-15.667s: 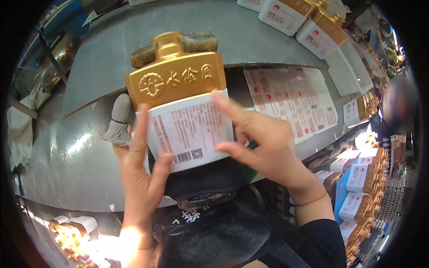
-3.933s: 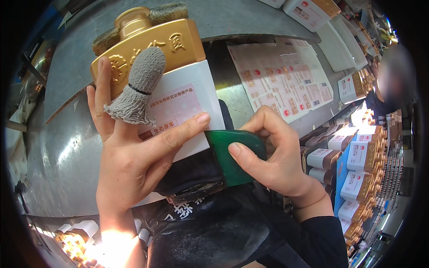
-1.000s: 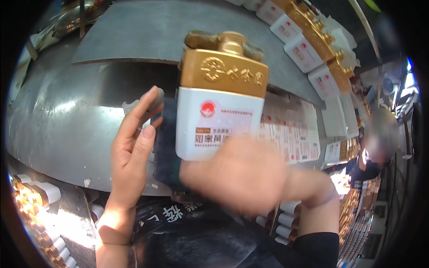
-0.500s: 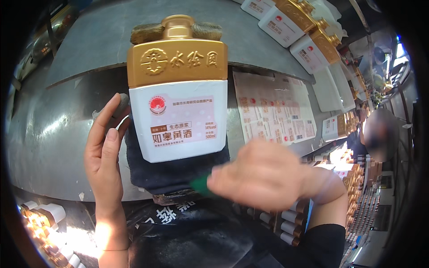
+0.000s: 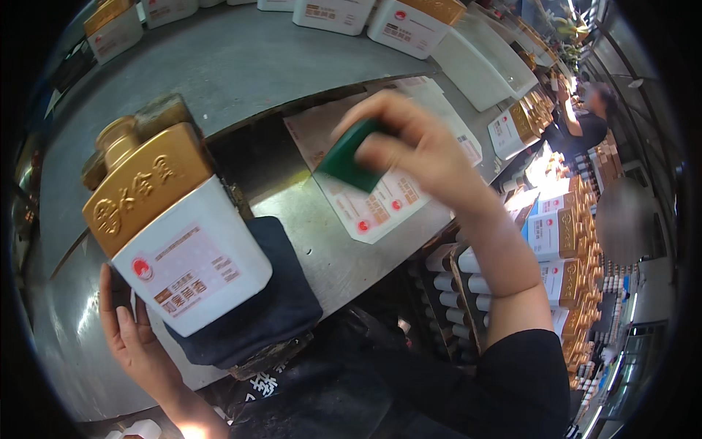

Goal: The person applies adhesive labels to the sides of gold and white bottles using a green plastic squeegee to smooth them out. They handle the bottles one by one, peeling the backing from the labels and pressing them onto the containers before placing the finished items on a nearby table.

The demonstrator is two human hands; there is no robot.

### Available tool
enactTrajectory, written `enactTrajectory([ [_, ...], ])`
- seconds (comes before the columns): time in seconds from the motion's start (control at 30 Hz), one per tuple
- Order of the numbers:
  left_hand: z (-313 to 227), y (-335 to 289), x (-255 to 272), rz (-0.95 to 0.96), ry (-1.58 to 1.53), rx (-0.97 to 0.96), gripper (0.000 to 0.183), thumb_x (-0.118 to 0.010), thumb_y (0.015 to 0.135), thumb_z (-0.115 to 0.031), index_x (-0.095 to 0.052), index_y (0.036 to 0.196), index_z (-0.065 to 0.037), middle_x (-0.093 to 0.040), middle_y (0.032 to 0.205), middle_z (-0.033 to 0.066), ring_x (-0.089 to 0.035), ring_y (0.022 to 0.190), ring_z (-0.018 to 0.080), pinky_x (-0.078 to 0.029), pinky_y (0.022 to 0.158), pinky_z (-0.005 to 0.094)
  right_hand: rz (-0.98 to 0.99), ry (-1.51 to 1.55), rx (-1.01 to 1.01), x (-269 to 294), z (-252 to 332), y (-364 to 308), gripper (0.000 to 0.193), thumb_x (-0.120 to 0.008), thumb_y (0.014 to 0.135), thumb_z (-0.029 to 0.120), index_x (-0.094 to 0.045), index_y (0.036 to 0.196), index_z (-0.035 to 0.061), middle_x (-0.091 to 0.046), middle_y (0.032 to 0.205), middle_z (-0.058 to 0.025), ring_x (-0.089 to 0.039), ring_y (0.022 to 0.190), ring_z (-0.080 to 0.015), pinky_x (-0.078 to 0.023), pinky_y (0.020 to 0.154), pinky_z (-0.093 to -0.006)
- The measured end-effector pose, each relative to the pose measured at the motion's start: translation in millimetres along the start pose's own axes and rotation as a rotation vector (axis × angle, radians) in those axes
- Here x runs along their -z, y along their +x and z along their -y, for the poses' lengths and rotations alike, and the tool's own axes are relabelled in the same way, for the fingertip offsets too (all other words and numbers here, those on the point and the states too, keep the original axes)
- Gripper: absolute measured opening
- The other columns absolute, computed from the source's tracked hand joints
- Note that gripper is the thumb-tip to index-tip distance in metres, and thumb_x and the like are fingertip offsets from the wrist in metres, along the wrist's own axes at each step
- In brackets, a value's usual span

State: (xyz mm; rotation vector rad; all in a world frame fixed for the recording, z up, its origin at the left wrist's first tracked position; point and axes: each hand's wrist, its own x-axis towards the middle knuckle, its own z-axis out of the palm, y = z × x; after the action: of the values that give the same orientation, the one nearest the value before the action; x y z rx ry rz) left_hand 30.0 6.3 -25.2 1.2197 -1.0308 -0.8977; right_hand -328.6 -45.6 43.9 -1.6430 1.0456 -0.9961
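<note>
Big grey metal table (image 5: 351,267) beneath gold-and-white bottle (image 5: 201,238) and all round it. Bottle lies slantwise at table's near side, labelled side facing up. Right of bottle, printed sheet (image 5: 384,208). Under bottle's lower end, dark folded cloth (image 5: 289,285). At bottle's lower left edge, left hand (image 5: 137,344), fingers loosely spread; whether they touch bottle, can't tell from here. Well right of bottle, over sheet, right hand (image 5: 420,150), slightly blurred, thumb and fingers pinching flat green scraper (image 5: 351,159).

Gold-topped white bottles (image 5: 333,14) are lining the frame's top edge, while a white bin (image 5: 466,67) is resting at upper right, near a person (image 5: 587,129) in black.
</note>
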Motion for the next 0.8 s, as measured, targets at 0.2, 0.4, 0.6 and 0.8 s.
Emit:
enactTrajectory([
  [0.2, 4.7, 21.1, 0.7, -0.056, -0.085, 0.011, 0.043, -0.038, 0.102, -0.014, -0.042, 0.141, 0.002, -0.046, 0.143, 0.0171, -0.049, 0.129, 0.0238, -0.040, 0.107, 0.0350, -0.238, -0.617, -0.436, 108.5, -64.6, -48.4, 0.030, -0.056, 0.096, 0.029, -0.071, 0.093, 0.0030, -0.067, 0.079, -0.0066, -0.062, 0.072, -0.0142, -0.047, 0.069, -0.0277],
  [0.4, 14.1, 27.8, 20.6, -0.141, 0.055, 0.042, 0.043, -0.041, 0.102, -0.016, -0.042, 0.142, 0.001, -0.052, 0.137, 0.0131, -0.055, 0.120, 0.0182, -0.044, 0.100, 0.0307, -0.092, -1.053, -0.161, 137.8, -108.4, -50.4, 0.022, -0.057, 0.090, 0.010, -0.070, 0.107, 0.0049, -0.068, 0.087, -0.0167, -0.066, 0.077, -0.0292, -0.050, 0.072, -0.0363],
  [0.6, 11.3, 33.1, 22.0, -0.223, 0.184, 0.006, 0.044, -0.044, 0.103, -0.019, -0.042, 0.143, -0.001, -0.052, 0.138, 0.0086, -0.057, 0.116, 0.0151, -0.045, 0.099, 0.0292, -0.097, -1.089, -0.305, 176.6, -103.2, -44.2, 0.027, -0.057, 0.089, 0.010, -0.069, 0.113, 0.0073, -0.067, 0.085, -0.0181, -0.064, 0.073, -0.0302, -0.050, 0.071, -0.0367],
  [0.8, 18.4, 51.6, 52.7, -0.185, 0.142, -0.017, 0.043, -0.045, 0.103, -0.018, -0.042, 0.143, -0.002, -0.051, 0.139, 0.0092, -0.056, 0.118, 0.0169, -0.045, 0.100, 0.0298, -0.262, -1.132, -0.452, 220.5, -109.4, -42.7, 0.028, -0.058, 0.091, 0.015, -0.069, 0.115, 0.0069, -0.065, 0.078, -0.0158, -0.063, 0.067, -0.0210, -0.050, 0.067, -0.0330],
])
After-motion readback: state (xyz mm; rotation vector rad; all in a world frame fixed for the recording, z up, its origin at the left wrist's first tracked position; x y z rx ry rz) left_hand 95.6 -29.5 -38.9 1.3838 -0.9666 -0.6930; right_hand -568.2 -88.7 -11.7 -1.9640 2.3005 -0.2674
